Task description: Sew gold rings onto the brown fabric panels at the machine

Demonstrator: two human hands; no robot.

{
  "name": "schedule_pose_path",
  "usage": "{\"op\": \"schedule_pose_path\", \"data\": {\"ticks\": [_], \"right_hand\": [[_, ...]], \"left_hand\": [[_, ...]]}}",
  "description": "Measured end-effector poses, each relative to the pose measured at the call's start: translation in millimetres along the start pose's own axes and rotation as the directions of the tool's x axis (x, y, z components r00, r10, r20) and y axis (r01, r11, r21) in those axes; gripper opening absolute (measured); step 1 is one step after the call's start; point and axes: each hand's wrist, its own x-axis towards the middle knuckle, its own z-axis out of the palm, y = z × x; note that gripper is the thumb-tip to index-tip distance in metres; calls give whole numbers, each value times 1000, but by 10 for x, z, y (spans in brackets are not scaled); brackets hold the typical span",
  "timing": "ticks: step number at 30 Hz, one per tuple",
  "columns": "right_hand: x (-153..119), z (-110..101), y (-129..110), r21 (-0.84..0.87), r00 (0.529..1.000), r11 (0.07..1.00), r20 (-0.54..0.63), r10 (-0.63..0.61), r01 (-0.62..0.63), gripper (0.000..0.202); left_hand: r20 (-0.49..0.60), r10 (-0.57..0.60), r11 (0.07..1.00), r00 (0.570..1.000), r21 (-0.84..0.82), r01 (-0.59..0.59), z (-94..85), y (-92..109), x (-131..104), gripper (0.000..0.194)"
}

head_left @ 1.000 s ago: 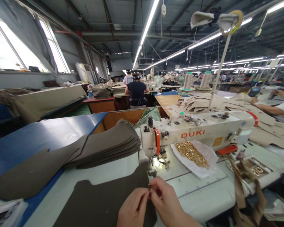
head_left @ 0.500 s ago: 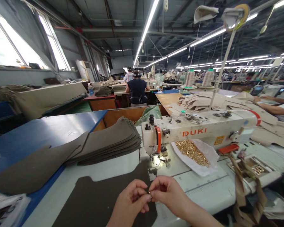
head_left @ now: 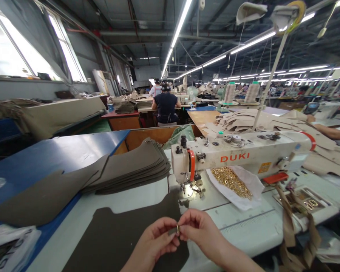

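My left hand (head_left: 155, 240) and my right hand (head_left: 200, 228) meet fingertip to fingertip above a dark olive fabric panel (head_left: 116, 236). Pinched between them is a small gold metal ring (head_left: 177, 228), its exact shape mostly covered by fingers. A bit of dark material shows beside it at my left fingertips; I cannot tell whether it is a separate piece. The panel lies on the pale sewing table, its far corner close to the needle area of a white sewing machine (head_left: 235, 155). Right of the needle, a white bag (head_left: 255, 189) holds many gold rings (head_left: 231, 182).
A stack of olive panels (head_left: 136, 166) sits left of the machine, partly over a blue table (head_left: 73, 151). Tan straps (head_left: 285, 226) hang at the right beside a parts tray (head_left: 327, 206). Beige pieces (head_left: 243, 119) lie behind. A seated person (head_left: 166, 105) works ahead; another person's arm (head_left: 325, 130) shows right.
The gold ring shows more plainly between my fingertips, which have shifted slightly around it. The camera view has moved a little; the panel and stack stay put.
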Motion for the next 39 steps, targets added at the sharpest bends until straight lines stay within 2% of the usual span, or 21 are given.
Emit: {"op": "schedule_pose_path", "data": {"ticks": [5,12,16,18,21,23,26,30,34,39], "right_hand": [[-28,23,-32,36,999,999,44,10,-12,35],[-106,63,-71,0,996,1000,91,16,-16,29],[-177,112,3,-254,997,964,15,-71,73,24],[-195,124,40,-381,995,921,-19,-97,83,25],[-203,114,60,-456,990,883,-30,-139,110,20],[-207,93,51,-501,978,848,-15,-208,173,15],[-215,64,35,-540,961,807,10,-278,239,10],[-213,55,47,-511,954,825,-28,-298,243,11],[-203,64,57,-475,950,842,-40,-310,255,11],[-191,70,6,-446,952,854,-14,-307,268,11]], "left_hand": [[83,-27,997,996,77,21,5,77,11,26],[252,-14,942,968,327,-72,-74,179,49,5],[181,72,814,981,557,-162,-75,184,-2,8],[138,94,765,986,624,-160,-58,182,-36,9],[91,114,719,989,680,-146,-39,173,-48,8],[86,130,726,988,671,-153,-32,164,-31,7],[86,148,791,985,588,-170,-7,168,-3,4],[26,138,864,990,486,-133,67,220,-11,8],[-12,151,869,988,478,-127,95,252,-32,6],[37,153,889,987,431,-154,51,243,-70,10]]}}
